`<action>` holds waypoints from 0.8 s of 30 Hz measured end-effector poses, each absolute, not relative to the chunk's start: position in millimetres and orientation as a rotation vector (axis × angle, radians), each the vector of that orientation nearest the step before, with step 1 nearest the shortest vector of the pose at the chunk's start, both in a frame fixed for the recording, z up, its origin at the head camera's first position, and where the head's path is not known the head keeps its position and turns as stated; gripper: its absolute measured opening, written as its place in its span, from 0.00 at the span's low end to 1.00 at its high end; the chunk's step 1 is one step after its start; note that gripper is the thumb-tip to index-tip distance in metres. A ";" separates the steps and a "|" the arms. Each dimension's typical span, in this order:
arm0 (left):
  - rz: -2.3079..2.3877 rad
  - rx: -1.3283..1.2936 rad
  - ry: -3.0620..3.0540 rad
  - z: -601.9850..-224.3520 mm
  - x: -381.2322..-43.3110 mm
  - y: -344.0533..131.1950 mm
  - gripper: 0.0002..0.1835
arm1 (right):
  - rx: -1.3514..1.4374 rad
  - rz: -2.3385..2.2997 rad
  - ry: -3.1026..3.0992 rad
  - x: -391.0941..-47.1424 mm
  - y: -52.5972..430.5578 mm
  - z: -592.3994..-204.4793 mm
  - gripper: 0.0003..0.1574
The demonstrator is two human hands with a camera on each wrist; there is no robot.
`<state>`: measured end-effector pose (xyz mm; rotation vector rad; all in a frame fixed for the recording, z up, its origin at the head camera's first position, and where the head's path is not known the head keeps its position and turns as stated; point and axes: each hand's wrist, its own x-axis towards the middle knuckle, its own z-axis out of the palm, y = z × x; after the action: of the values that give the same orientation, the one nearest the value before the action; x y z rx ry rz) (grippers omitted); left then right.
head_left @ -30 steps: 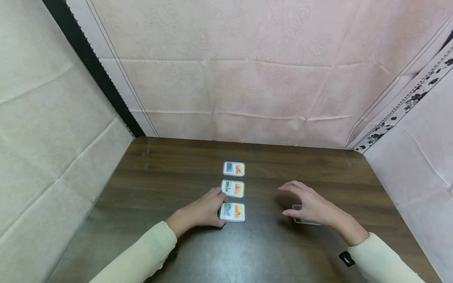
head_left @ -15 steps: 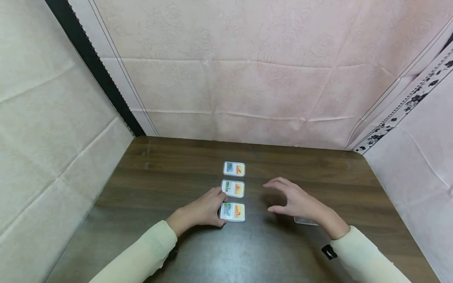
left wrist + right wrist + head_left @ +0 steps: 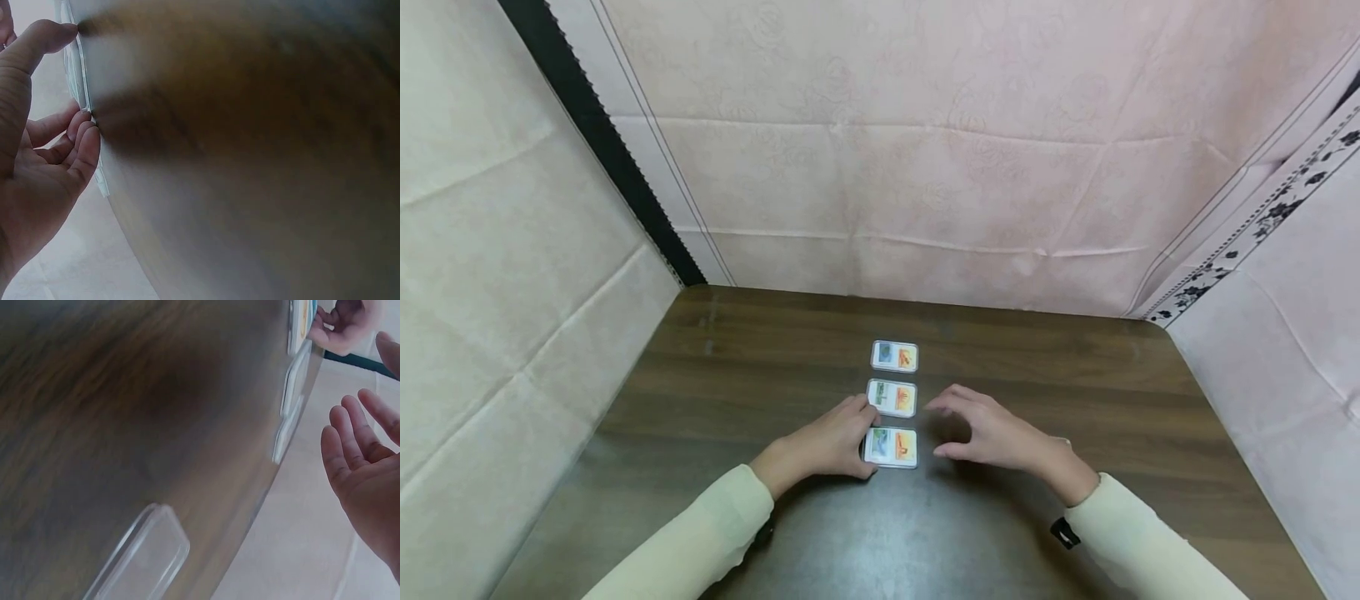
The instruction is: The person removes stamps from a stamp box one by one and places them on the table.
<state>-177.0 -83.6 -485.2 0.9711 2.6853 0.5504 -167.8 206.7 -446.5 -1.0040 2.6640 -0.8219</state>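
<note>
Three picture cards in clear plastic cases lie in a column on the table: a far one (image 3: 895,356), a middle one (image 3: 892,397) and a near one (image 3: 891,447). My left hand (image 3: 831,442) holds the near cased card at its left end, thumb on the near edge and fingers at the far edge. In the left wrist view the thumb (image 3: 47,36) and fingertips touch the thin case. To the right of the column my right hand (image 3: 992,433) hovers with relaxed, spread fingers and nothing in it.
A clear plastic case or lid (image 3: 144,556) lies on the brown wooden table (image 3: 760,333) to the right, mostly hidden behind my right wrist in the head view. Pale cloth (image 3: 887,167) hangs around the table's back and sides.
My right hand has moved left, away from the clear case on the right and toward the card column. The left hand and the cards stay in place.
</note>
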 end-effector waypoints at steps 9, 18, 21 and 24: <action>0.549 0.967 2.678 -484.4 -176.8 -83.8 0.32 | -1.016 -0.828 2.638 -171.7 193.0 -456.2 0.32; 0.566 0.979 2.671 -482.1 -178.4 -83.4 0.31 | -0.959 -0.807 2.622 -175.8 178.4 -459.7 0.28; 0.570 0.974 2.670 -482.4 -178.5 -83.1 0.31 | -0.948 -0.770 2.625 -176.7 175.0 -462.6 0.27; 0.576 0.976 2.673 -482.5 -178.2 -83.0 0.31 | -0.939 -0.751 2.630 -177.1 172.1 -464.8 0.26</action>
<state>-178.2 -83.0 -482.5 0.9759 2.6727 0.5761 -177.1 172.1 -464.8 -0.9391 2.6304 -0.7511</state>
